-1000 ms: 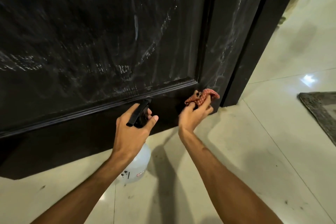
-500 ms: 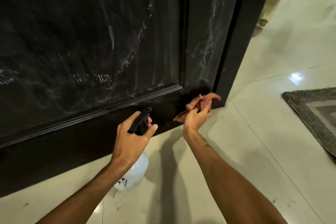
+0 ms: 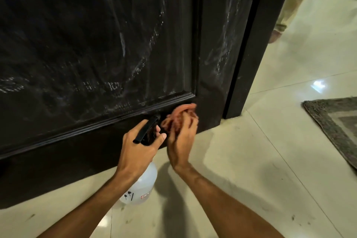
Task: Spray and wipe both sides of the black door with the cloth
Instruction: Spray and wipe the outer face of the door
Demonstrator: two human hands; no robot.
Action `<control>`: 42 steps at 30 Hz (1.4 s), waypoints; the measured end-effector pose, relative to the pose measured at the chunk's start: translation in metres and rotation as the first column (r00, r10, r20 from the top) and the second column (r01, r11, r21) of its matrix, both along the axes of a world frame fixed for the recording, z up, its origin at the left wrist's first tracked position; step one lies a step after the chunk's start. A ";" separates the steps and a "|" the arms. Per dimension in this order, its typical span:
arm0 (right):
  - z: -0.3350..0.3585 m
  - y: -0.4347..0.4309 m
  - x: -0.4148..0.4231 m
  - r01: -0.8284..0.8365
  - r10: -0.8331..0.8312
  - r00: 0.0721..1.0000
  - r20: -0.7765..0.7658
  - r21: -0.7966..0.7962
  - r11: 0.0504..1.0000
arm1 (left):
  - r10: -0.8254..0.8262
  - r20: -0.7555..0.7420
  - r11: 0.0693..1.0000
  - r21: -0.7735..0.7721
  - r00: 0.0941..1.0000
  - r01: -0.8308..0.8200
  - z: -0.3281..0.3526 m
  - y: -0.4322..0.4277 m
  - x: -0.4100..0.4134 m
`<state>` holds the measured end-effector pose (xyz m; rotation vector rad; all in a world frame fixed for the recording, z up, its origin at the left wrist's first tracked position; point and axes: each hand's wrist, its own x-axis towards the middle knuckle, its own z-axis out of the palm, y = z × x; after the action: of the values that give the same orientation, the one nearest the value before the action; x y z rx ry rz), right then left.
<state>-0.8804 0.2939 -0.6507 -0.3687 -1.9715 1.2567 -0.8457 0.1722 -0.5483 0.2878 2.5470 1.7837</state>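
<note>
Right hand (image 3: 180, 141): fingers curled round a bunched red cloth (image 3: 177, 117), the wad held against the bottom rail of the door (image 3: 96, 44). The hand and cloth are motion-blurred, so the exact finger placement cannot be told. The cloth sits at the fingertips, between hand and door, just below the moulded edge of the panel and near the door's right lower corner.

Left hand (image 3: 139, 150): wrapped round the black head of a spray bottle (image 3: 142, 185), thumb out to the right, one finger up by the trigger. The clear body hangs below the wrist, above the floor (image 3: 270, 160). Nozzle points at the door, just left of the cloth.

Handling, as judged:
- Cloth: soft, light, limp. It bunches readily and is likely damp; best held as a full wad in the palm so it does not slip out under pressure.
- Bottle: rigid plastic, moderate weight; how much liquid it holds cannot be told. The neck under the head is the sound place to hold.
- Door: stiff, hinged, likely to swing if pushed hard. Smeared white streaks across the panel and right stile show wet residue on this face.

Beyond the door: a rug (image 3: 336, 121) lies on the floor at right, well apart from the hands. Another person's trouser leg (image 3: 289, 2) shows past the door edge
</note>
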 end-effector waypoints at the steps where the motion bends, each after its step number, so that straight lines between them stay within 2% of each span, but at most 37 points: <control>1: 0.002 -0.012 0.003 -0.150 0.157 0.987 -0.027 0.172 0.974 | -0.002 -0.004 1.000 -0.001 1.000 0.002 0.000 -0.002 0.001; 2: -0.002 -0.018 0.004 -0.234 0.252 0.968 -0.018 0.317 0.919 | 0.002 -0.004 1.000 -0.010 1.000 -0.002 -0.001 -0.006 0.002; 3: 0.000 -0.014 0.002 -0.249 0.271 0.962 -0.015 0.352 0.902 | 0.005 -0.008 1.000 -0.021 1.000 -0.005 -0.002 -0.008 0.002; 4: -0.002 -0.006 -0.002 -0.201 0.227 0.973 -0.049 0.313 0.928 | 0.007 -0.007 1.000 -0.029 1.000 -0.007 -0.002 -0.012 0.003; 6: 0.000 0.023 -0.015 0.031 -0.033 0.994 -0.107 -0.018 0.999 | 0.011 0.013 1.000 -0.018 1.000 -0.011 -0.004 -0.019 0.006; 7: 0.006 0.044 -0.023 0.189 -0.212 0.974 -0.080 -0.224 0.956 | 0.014 0.024 1.000 -0.010 1.000 -0.014 -0.005 -0.024 0.006; 8: 0.012 0.065 -0.033 0.332 -0.363 0.932 -0.014 -0.373 0.867 | 0.023 0.029 1.000 -0.009 0.999 -0.023 -0.006 -0.028 0.005; 9: 0.020 0.078 -0.040 0.422 -0.448 0.893 0.055 -0.448 0.788 | 0.033 0.028 0.999 -0.008 0.999 -0.033 -0.006 -0.033 0.005; 10: 0.024 0.081 -0.044 0.458 -0.468 0.878 0.099 -0.454 0.764 | 0.050 0.028 0.999 -0.003 0.998 -0.050 -0.008 -0.038 0.005; 12: 0.021 0.056 -0.039 0.418 -0.419 0.906 0.055 -0.259 0.871 | 0.083 0.038 0.996 0.017 0.996 -0.084 -0.012 -0.045 0.005; 14: 0.002 0.012 -0.021 0.216 -0.213 0.976 -0.051 0.065 0.974 | 0.093 0.050 0.995 0.033 0.994 -0.095 -0.014 -0.048 0.007; 16: -0.012 -0.016 -0.006 -0.009 0.019 0.999 -0.035 0.268 0.963 | 0.089 0.038 0.996 0.026 0.995 -0.090 -0.013 -0.045 0.006; 18: -0.013 -0.012 -0.007 -0.060 0.075 0.996 -0.041 0.290 0.955 | 0.089 0.018 0.996 0.027 0.996 -0.090 -0.009 -0.043 0.002; 19: -0.011 -0.002 -0.010 -0.019 0.034 0.998 -0.056 0.248 0.969 | 0.090 0.016 0.995 0.036 0.996 -0.090 -0.008 -0.043 0.000; 21: -0.005 0.014 -0.015 0.146 -0.144 0.988 -0.058 0.037 0.989 | 0.090 0.027 0.995 0.037 0.996 -0.091 -0.009 -0.047 0.000; 23: 0.004 0.012 -0.020 0.302 -0.307 0.952 -0.005 -0.169 0.938 | 0.109 0.033 0.993 0.029 0.993 -0.110 -0.012 -0.055 0.003; 24: 0.011 -0.004 -0.019 0.306 -0.309 0.951 0.000 -0.142 0.941 | 0.138 0.041 0.990 0.031 0.990 -0.139 -0.015 -0.063 0.007; 25: 0.014 -0.022 -0.016 0.263 -0.264 0.964 -0.038 -0.018 0.965 | 0.160 0.050 0.986 0.039 0.986 -0.163 -0.016 -0.067 0.010; 26: 0.013 -0.043 -0.012 0.184 -0.174 0.981 -0.085 0.133 0.974 | 0.183 0.064 0.981 0.053 0.981 -0.186 -0.016 -0.073 0.014; 28: 0.004 -0.077 -0.008 0.002 0.053 0.990 -0.129 0.398 0.917 | 0.220 0.082 0.972 0.067 0.972 -0.226 -0.015 -0.084 0.017; 29: 0.001 -0.089 -0.008 -0.072 0.142 0.983 -0.112 0.476 0.877 | 0.227 0.083 0.970 0.066 0.970 -0.233 -0.013 -0.089 0.018; 31: -0.002 -0.097 -0.009 -0.181 0.250 0.966 -0.071 0.508 0.842 | 0.222 0.074 0.971 0.073 0.972 -0.228 -0.012 -0.102 0.021; 32: -0.004 -0.092 -0.008 -0.205 0.270 0.961 -0.065 0.490 0.847 | 0.217 0.071 0.972 0.073 0.974 -0.222 -0.012 -0.106 0.022; 34: -0.009 -0.068 -0.004 -0.200 0.245 0.966 -0.086 0.358 0.912 | 0.210 0.066 0.975 0.057 0.975 -0.214 -0.013 -0.112 0.024; 36: -0.020 -0.034 -0.009 -0.029 0.037 0.996 -0.077 0.106 0.994 | 0.201 0.073 0.977 0.062 0.977 -0.205 -0.015 -0.111 0.022; 37: -0.031 -0.015 -0.019 0.095 -0.097 0.995 -0.032 -0.080 0.992 | 0.193 0.073 0.978 0.059 0.978 -0.198 -0.016 -0.107 0.020; 38: -0.039 -0.001 -0.028 0.220 -0.206 0.975 0.078 -0.297 0.929 | 0.187 0.072 0.980 0.059 0.980 -0.191 -0.017 -0.103 0.018; 39: -0.046 0.007 -0.038 0.330 -0.248 0.942 0.228 -0.478 0.814 | 0.180 0.071 0.981 0.060 0.981 -0.184 -0.018 -0.097 0.017; 40: -0.047 0.005 -0.043 0.393 -0.210 0.909 0.361 -0.571 0.721 | 0.174 0.070 0.982 0.060 0.982 -0.178 -0.019 -0.093 0.015; 41: -0.053 -0.002 -0.044 0.412 -0.172 0.884 0.435 -0.547 0.729 | 0.164 0.069 0.984 0.059 0.984 -0.168 -0.022 -0.087 0.014; 42: -0.056 -0.014 -0.037 0.367 -0.125 0.881 0.456 -0.495 0.787 | 0.154 0.070 0.986 0.058 0.986 -0.159 -0.024 -0.082 0.013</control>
<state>-0.9172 0.2797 -0.7068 -1.2445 -1.7296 1.6748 -0.8323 0.0897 -0.5726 0.0300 2.5363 1.8938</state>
